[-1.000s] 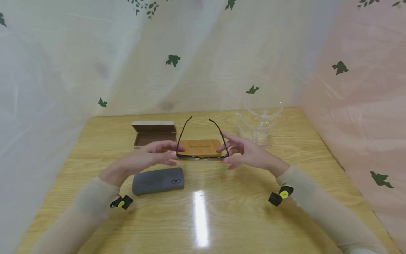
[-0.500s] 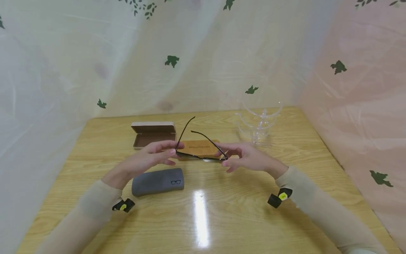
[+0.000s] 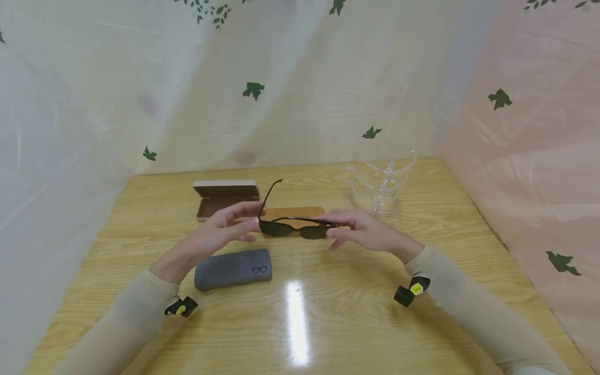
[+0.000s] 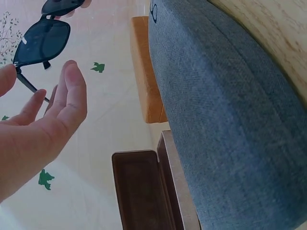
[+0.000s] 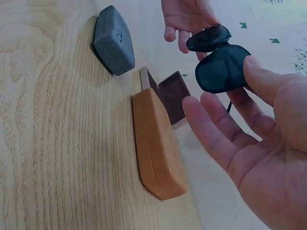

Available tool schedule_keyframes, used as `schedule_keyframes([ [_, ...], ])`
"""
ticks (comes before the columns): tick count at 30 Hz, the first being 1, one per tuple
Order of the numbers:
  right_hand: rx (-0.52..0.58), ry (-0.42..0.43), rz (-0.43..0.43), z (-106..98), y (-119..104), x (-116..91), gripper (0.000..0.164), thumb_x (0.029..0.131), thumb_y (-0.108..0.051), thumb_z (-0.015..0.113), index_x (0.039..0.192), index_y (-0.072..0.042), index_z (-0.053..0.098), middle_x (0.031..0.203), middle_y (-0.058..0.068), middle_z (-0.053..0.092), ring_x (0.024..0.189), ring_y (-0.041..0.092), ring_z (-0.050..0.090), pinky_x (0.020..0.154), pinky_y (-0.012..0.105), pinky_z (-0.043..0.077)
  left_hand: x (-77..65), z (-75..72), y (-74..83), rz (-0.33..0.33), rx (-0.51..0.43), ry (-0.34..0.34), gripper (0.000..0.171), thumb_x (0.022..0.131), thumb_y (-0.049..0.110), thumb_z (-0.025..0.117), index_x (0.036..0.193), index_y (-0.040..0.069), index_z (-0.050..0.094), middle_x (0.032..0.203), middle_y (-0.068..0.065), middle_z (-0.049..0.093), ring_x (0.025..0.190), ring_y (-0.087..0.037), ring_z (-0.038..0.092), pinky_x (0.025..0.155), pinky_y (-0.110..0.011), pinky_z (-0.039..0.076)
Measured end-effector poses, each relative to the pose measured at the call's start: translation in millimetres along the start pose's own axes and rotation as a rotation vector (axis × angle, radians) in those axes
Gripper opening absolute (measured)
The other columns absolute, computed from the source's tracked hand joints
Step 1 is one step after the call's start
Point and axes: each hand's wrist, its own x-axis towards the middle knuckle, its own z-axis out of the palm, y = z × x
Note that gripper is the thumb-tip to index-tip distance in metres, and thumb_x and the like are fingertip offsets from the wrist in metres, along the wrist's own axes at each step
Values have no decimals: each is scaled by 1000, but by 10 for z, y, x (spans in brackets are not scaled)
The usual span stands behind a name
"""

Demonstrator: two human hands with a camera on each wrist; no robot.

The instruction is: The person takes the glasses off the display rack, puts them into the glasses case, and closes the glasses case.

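Note:
Both hands hold a pair of dark sunglasses (image 3: pixel 313 232) in the air over the table. My left hand (image 3: pixel 224 228) pinches the frame's left end between thumb and fingers; the temple on that side sticks out, away from the lenses. At the other end my right hand (image 3: pixel 363 229) pinches the frame, and the right temple lies folded in behind the lenses. Under and behind the sunglasses is a tan glasses case (image 5: pixel 156 148), closed. A grey glasses case (image 3: pixel 233 269) with a glasses drawing lies nearer, closed. Behind the left hand stands an open glasses case (image 3: pixel 227 191) with a brown inside.
At the back right of the wooden table (image 3: pixel 347 312) stands a clear tiered display stand (image 3: pixel 386 187). A pale curtain (image 3: pixel 309 104) with leaf-like green prints hangs along the back and sides.
The right temple has swung inward and folded behind the lenses. The sunglasses have tilted so their lenses now face the head camera. The left temple still sticks out.

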Motion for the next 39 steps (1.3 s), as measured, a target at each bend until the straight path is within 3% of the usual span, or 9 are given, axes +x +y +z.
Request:
schedule_keyframes([
  [3,-53,-5,-30,1,8,6,42,105,-1,54,146,3,50,121,19,60,95,28,69,81,54,58,-7,-1,7,8,9,-6,58,106,30,58,156,12,37,154,-16,45,127,-43,54,102,-53,48],
  [9,-109,-8,-33,4,0,11,41,105,-3,54,146,2,51,117,16,61,92,31,71,82,43,60,-16,-12,-12,38,16,-35,60,107,26,56,159,13,31,154,-15,44,123,-34,60,99,-47,52],
  [17,-115,-2,8,-24,-14,20,42,107,-7,52,148,-2,50,121,15,59,94,47,67,86,43,59,-42,-15,-23,29,10,-50,61,107,28,55,161,17,28,151,-17,48,122,-41,59,98,-45,53],
  [20,-92,-7,12,-34,-11,27,42,107,-7,52,148,-2,50,124,16,57,96,47,67,87,43,59,-49,-17,-18,32,0,-58,62,107,26,56,161,15,28,150,-20,48,122,-43,58,96,-43,54],
  [26,-73,-5,5,-26,-14,55,42,107,-7,51,148,-1,49,125,17,58,98,35,68,85,45,59,-52,-34,4,52,-18,-63,61,106,22,56,161,14,29,150,-21,48,119,-39,61,95,-43,55],
  [33,-85,8,51,-2,-33,65,41,107,-11,53,148,-3,50,138,25,53,96,50,67,87,41,59,-71,-48,10,19,11,-98,62,107,24,55,162,17,27,153,-19,46,121,-37,61,99,-44,52],
  [39,-86,14,70,4,-53,45,42,108,-11,51,148,0,48,140,25,53,96,51,66,89,40,58,-57,-27,13,17,30,-83,61,107,27,56,161,16,29,150,-14,51,117,-39,63,97,-44,53],
])
